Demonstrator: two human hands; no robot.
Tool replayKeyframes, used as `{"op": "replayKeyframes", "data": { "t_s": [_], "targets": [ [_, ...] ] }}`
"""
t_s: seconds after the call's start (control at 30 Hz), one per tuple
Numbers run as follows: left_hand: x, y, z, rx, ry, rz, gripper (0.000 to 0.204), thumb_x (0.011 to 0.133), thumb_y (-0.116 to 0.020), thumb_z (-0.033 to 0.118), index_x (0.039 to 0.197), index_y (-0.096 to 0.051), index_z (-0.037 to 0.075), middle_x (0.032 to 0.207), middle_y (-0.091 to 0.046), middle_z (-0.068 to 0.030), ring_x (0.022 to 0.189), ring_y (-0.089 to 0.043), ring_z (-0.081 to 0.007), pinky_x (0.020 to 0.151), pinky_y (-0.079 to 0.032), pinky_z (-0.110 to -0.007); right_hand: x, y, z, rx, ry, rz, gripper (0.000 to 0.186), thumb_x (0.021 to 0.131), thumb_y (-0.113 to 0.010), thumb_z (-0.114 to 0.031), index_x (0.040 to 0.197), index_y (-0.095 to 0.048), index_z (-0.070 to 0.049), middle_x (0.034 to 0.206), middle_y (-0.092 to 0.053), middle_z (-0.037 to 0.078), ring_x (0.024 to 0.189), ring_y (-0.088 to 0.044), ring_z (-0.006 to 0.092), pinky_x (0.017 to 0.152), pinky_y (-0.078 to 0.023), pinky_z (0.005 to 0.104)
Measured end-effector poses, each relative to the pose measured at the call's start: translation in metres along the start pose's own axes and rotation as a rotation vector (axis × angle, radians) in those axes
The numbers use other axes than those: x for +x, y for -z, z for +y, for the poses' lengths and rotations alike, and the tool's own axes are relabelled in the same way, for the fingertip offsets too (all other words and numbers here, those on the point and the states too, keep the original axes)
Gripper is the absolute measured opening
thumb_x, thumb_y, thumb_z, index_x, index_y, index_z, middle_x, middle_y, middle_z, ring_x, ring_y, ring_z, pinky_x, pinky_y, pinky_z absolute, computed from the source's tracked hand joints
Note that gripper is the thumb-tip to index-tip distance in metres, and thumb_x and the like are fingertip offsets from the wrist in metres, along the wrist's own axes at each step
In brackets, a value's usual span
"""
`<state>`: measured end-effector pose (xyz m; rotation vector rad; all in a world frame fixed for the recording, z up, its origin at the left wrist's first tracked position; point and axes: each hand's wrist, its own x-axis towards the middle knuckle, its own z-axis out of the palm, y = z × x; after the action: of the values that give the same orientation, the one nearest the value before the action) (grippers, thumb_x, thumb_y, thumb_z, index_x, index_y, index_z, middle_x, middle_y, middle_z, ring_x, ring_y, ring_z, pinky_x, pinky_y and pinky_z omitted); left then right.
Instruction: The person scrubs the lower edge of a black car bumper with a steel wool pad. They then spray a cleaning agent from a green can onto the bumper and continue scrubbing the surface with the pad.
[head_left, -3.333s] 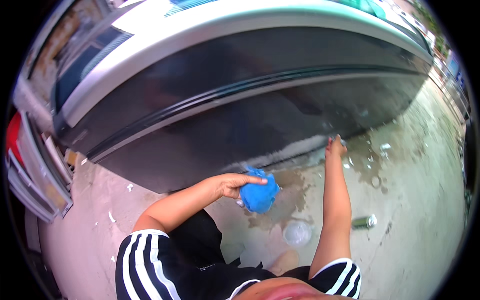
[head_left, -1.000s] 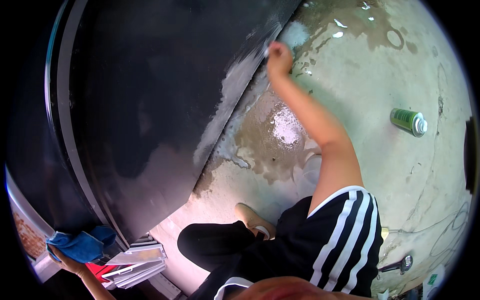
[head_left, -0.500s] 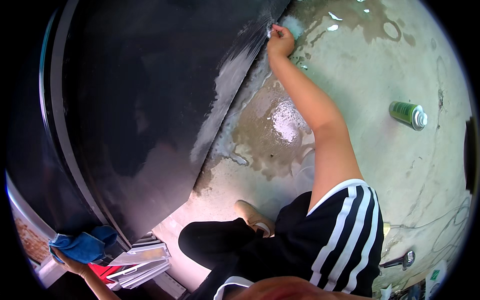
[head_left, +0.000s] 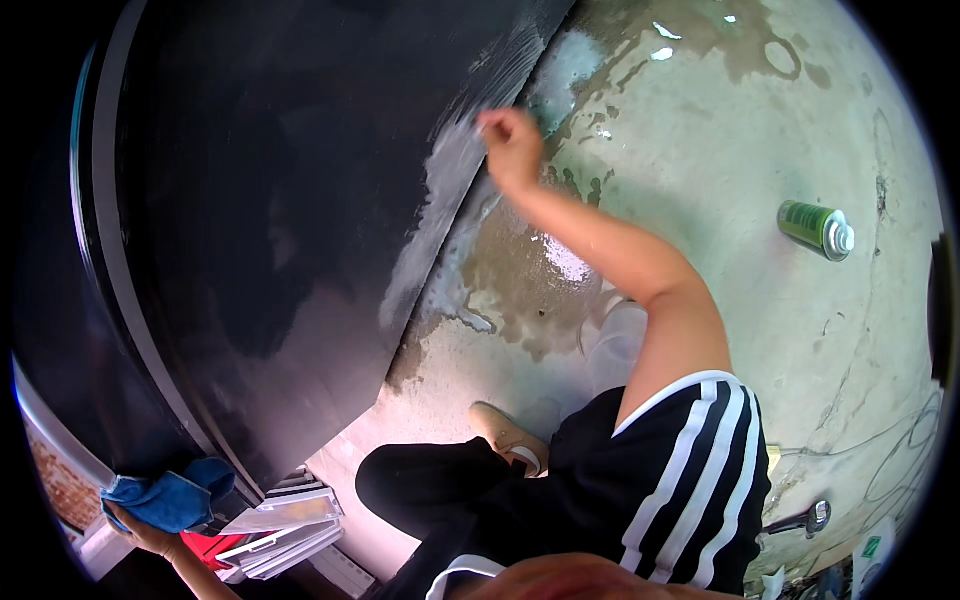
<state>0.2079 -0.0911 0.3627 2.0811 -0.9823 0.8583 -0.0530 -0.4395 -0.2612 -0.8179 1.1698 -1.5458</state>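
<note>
A large dark glossy panel (head_left: pixel 270 200) fills the left side, with a whitish foamy smear (head_left: pixel 440 190) along its right edge. Over that smear is my right hand (head_left: pixel 513 150), its fingers pinched together near the panel's edge. Motion blurs the fingertips, so whatever they hold cannot be made out. At the lower left my left hand (head_left: pixel 140 530) grips a bunched blue cloth (head_left: pixel 172 496) beside the panel's near corner.
Wet patches (head_left: pixel 520 270) and suds (head_left: pixel 570 70) spread over the concrete floor. A green spray can (head_left: pixel 815 230) lies at the right. A translucent container (head_left: pixel 615 345) stands near my knee. White trays or panels (head_left: pixel 285 530) are stacked at lower left; a ratchet-like tool (head_left: pixel 805 520) lies lower right.
My right hand has moved down and left along the panel's edge, nearer to me, and the far part of the smear is now uncovered. My left hand stays at the blue cloth.
</note>
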Motion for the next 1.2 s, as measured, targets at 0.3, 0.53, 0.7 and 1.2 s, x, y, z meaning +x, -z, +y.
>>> {"op": "replayKeyframes", "data": {
  "t_s": [0.3, 0.53, 0.7, 1.2],
  "targets": [
    [0.011, -0.002, -0.010, 0.042, -0.077, -0.027, 0.056, 0.093, -0.053, 0.041, 0.131, -0.047, 0.000, 0.128, -0.053, -0.0176, 0.111, -0.056, -0.0281, 0.100, -0.045, -0.038, 0.064, 0.005, -0.001, -0.067, 0.008, 0.225, 0.007, 0.082, -0.065, 0.000, 0.086, -0.067, -0.006, 0.091, -0.066, 0.005, 0.077, -0.057, 0.0120, 0.068, -0.048, 0.0252],
    [0.007, 0.005, 0.000, -0.010, -0.006, -0.006, 0.057, 0.093, -0.053, 0.042, 0.131, -0.048, 0.000, 0.129, -0.053, -0.0174, 0.112, -0.056, -0.0275, 0.100, -0.045, -0.038, 0.069, -0.004, -0.030, 0.038, 0.074, 0.229, 0.010, 0.087, -0.060, 0.001, 0.093, -0.067, -0.003, 0.086, -0.065, 0.003, 0.075, -0.058, 0.0112, 0.069, -0.048, 0.0255],
    [0.001, -0.008, 0.005, -0.013, 0.022, -0.025, 0.058, 0.093, -0.052, 0.042, 0.132, -0.047, 0.000, 0.130, -0.052, -0.0174, 0.114, -0.055, -0.0282, 0.100, -0.044, -0.038, 0.040, -0.013, -0.029, 0.017, 0.267, 0.163, 0.010, 0.083, -0.066, 0.000, 0.091, -0.067, -0.006, 0.094, -0.063, 0.004, 0.079, -0.057, 0.0118, 0.070, -0.049, 0.0254],
    [0.000, -0.001, 0.006, 0.006, -0.006, -0.010, 0.053, 0.095, -0.051, 0.038, 0.131, -0.049, 0.000, 0.129, -0.052, -0.0173, 0.114, -0.055, -0.0281, 0.102, -0.043, -0.038, 0.031, -0.010, -0.008, -0.060, 0.023, 0.158, 0.008, 0.081, -0.064, -0.002, 0.084, -0.066, -0.010, 0.088, -0.063, 0.005, 0.077, -0.057, 0.0179, 0.069, -0.047, 0.0293]
  ]
}}
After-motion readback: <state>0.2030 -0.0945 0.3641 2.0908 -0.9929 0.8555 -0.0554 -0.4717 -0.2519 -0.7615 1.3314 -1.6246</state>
